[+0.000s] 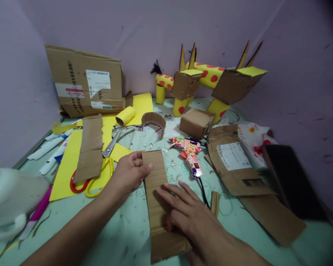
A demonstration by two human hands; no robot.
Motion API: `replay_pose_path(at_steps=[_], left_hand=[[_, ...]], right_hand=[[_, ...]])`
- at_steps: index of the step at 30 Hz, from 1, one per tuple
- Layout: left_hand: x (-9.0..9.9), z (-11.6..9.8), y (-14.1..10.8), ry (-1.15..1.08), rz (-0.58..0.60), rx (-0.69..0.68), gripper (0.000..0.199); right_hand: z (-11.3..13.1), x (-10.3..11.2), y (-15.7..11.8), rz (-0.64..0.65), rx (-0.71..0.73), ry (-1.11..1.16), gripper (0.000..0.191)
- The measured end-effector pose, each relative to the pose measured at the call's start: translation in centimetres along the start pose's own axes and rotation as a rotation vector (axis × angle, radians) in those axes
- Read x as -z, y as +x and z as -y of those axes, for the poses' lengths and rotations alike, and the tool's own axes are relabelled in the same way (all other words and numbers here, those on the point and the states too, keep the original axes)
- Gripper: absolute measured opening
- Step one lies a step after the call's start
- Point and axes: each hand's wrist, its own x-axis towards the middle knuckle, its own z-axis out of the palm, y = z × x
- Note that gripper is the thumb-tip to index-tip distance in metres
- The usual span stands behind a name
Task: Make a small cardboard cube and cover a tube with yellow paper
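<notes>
A long strip of corrugated cardboard point(154, 199) lies in front of me, its near end bent outward to the right. My left hand point(131, 170) pinches the strip's far left edge, thumb on top and fingers at the side. Across the strip's right side rests my right hand point(185, 210), fingers stretched out over the surface; its thumb is partly hidden. Right of the strip lies a flower-patterned glue gun point(189, 151) with a black cord. To the left, scissors point(108, 173) with red and yellow handles sit partly under another cardboard piece point(90, 147).
Two yellow, red-spotted cardboard animals point(180, 88) stand by the back wall. A small cardboard box point(197, 122), a curved cardboard piece point(154, 119) and yellow paper point(63, 177) lie around. At right are flattened cardboard point(230, 177) and a dark phone-like slab point(291, 177); a white mug point(13, 195) stands left.
</notes>
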Motion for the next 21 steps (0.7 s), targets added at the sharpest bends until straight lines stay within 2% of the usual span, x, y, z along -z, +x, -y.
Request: replay_pose_path(at_steps=[3, 8, 15, 17, 19, 21], left_hand=[[0.0, 0.5, 0.1, 0.023, 0.048, -0.020, 0.023], [0.5, 0.9, -0.3, 0.119, 0.087, -0.100, 0.012], [1.1, 1.3, -1.1, 0.297, 0.096, -0.226, 0.007], [1.2, 1.4, -1.5, 0.439, 0.134, -0.297, 0.002], [1.2, 1.6, -1.9, 0.589, 0.163, -0.390, 0.007], [1.3, 1.8, -2.0, 0.645, 0.159, -0.428, 0.009]], right_hand=[[0.5, 0.6, 0.6, 0.128, -0.028, -0.009, 0.015], [0.1, 1.2, 1.5, 0.221, -0.089, 0.055, 0.038], [-0.3, 1.7, 2.2, 0.219, -0.209, 0.152, 0.046], [-0.4, 1.7, 2.2, 0.209, -0.214, 0.177, 0.044], [-0.5, 1.4, 2.1, 0.196, -0.211, 0.177, 0.038], [-0.8, 1.1, 2.0, 0.170, -0.207, 0.175, 0.035]])
